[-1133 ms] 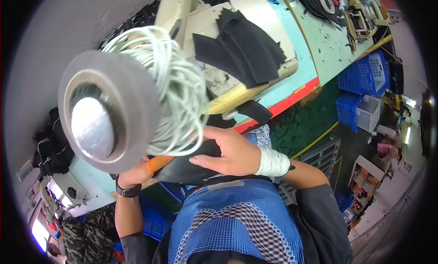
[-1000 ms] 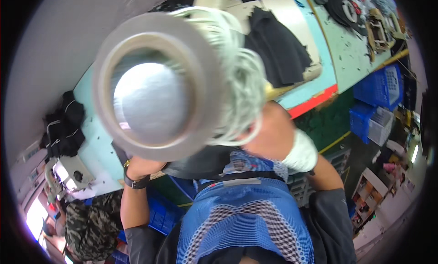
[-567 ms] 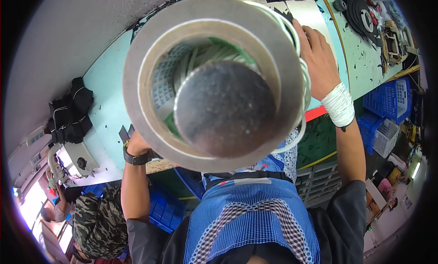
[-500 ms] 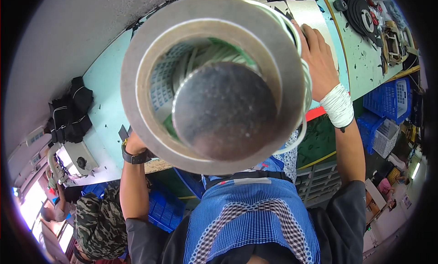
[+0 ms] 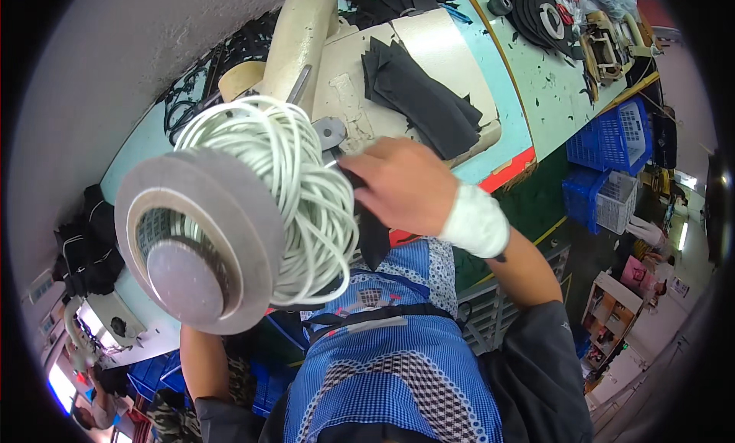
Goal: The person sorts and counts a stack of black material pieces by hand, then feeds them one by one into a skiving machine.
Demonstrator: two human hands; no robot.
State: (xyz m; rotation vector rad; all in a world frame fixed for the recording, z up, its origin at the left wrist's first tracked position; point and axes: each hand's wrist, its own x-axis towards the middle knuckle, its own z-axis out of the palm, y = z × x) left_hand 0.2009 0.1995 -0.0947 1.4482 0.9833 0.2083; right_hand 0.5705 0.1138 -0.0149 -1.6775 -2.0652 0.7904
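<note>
Strip of dark sheet [image 5: 374, 242] is being gripped by the right hand [image 5: 402, 186] near the tabletop's red front edge [image 5: 508, 170], fingers [image 5: 354, 164] best being kept off the metal disc [image 5: 330, 130]. The left hand is being hidden by the grey spool [image 5: 243, 213], its grip untellable. Room is being left off that edge.

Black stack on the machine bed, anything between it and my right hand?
Nothing visible: your right hand appears just below the black stack, and the white cord bundle lies to the left of both.
</note>
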